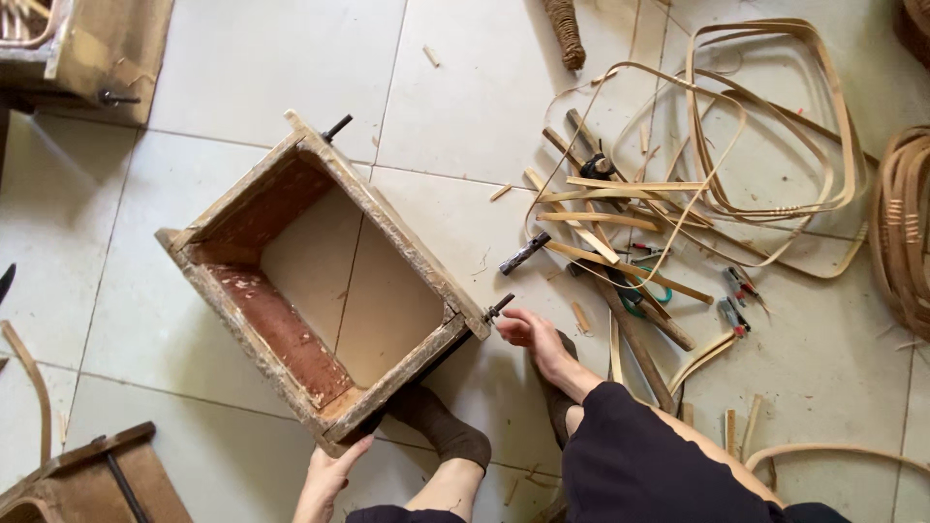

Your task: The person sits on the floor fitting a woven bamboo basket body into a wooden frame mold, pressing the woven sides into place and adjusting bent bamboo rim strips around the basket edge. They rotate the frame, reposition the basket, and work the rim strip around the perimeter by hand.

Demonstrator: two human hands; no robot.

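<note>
From where I watched, the open wooden frame (pixel 329 281), a bottomless box of rough, worn boards, stood on the tiled floor (pixel 242 77) tilted toward me, so that I looked straight down through it to the tiles. My left hand (pixel 327 476) cupped its near corner from below, fingers curled against the wood; I judged that this grip steadied the frame against turning. A foot in a dark sock (pixel 441 426) pressed against the near side of the frame, most likely as a second brace.

My right hand (pixel 531 334) reached to the frame's right corner, where a dark metal bolt (pixel 498 308) stuck out. The fingertips were pinched close at the bolt's end, though I could not tell for certain whether they gripped it or only touched it. A matching bolt (pixel 336 127) projected from the far corner; these rods seemed to clamp the boards together.

Right of the frame lay a loose tangle of split bamboo strips (pixel 765 126), bent into loops, with short offcuts scattered about. Among them sat a green-handled pair of scissors (pixel 647 292) and small red-handled pliers (pixel 741 286), all near the right hand. A second bundle of coiled strips (pixel 906 228) lay at the right edge, and other wooden frames showed at the top-left (pixel 87 48) and bottom-left (pixel 92 479) corners.
</note>
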